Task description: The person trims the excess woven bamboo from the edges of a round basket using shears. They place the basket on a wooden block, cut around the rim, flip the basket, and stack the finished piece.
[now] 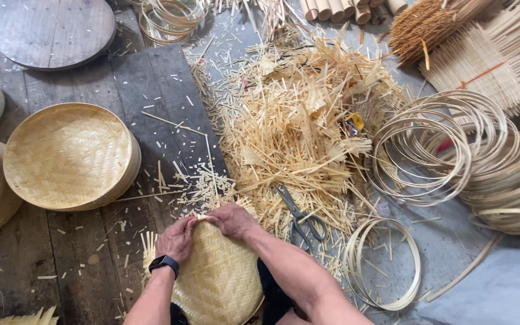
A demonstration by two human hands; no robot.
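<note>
Hands together now: left hand (176, 238) and right hand (231, 219) both curl tight on the woven bamboo tray's (218, 280) far rim, scissors (299, 218) just beside.

There is a single view, from a camera worn on the person's head. It looks steeply down and forward at the plank floor (61, 253) from close above. The forearms enter from the bottom edge, and the heap of bamboo offcuts (296, 120) fills the middle and upper part ahead.
</note>
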